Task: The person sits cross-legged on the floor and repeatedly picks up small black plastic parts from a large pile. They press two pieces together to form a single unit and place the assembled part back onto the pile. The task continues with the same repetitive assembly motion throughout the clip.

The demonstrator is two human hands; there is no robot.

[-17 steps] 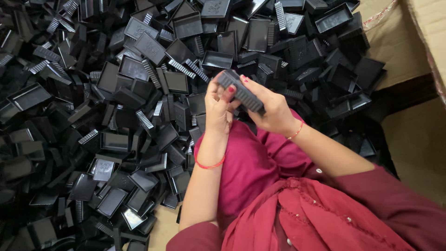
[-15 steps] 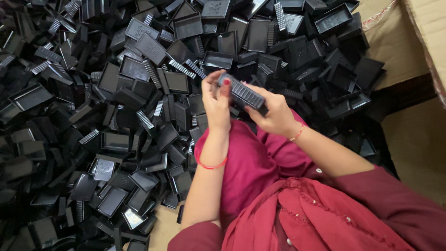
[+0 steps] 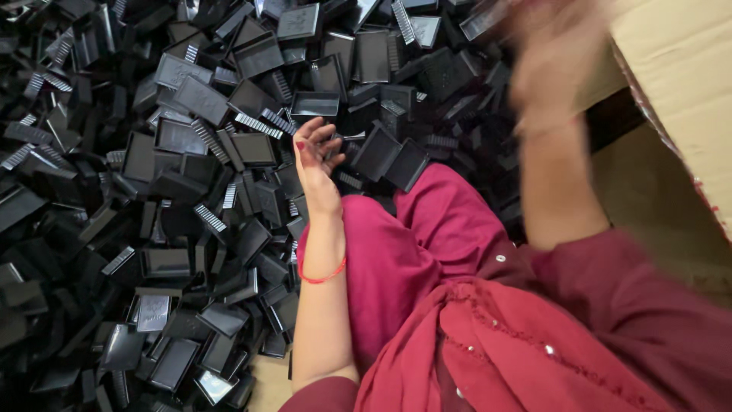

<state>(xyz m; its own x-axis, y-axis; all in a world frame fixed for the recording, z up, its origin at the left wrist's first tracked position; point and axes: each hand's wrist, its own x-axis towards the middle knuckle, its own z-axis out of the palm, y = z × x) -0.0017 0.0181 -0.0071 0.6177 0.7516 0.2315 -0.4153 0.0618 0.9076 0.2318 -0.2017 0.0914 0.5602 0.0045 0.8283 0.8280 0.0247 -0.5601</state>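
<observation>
The ribbed black part held in both hands a moment earlier is gone from view, and the hands have separated. The left hand [image 3: 316, 164] hangs open and empty over the heap of black plastic parts [image 3: 164, 198]. The right hand [image 3: 550, 65], raised near the cardboard box [image 3: 682, 84], is blurred; its grip cannot be determined.

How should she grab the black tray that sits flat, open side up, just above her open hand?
Probably by its near long rim, coming from above: the tray lies on top of the pile with its hollow facing up, so the thin wall is free to pinch. The left hand is nearest, open and empty; the right hand is blurred.
</observation>
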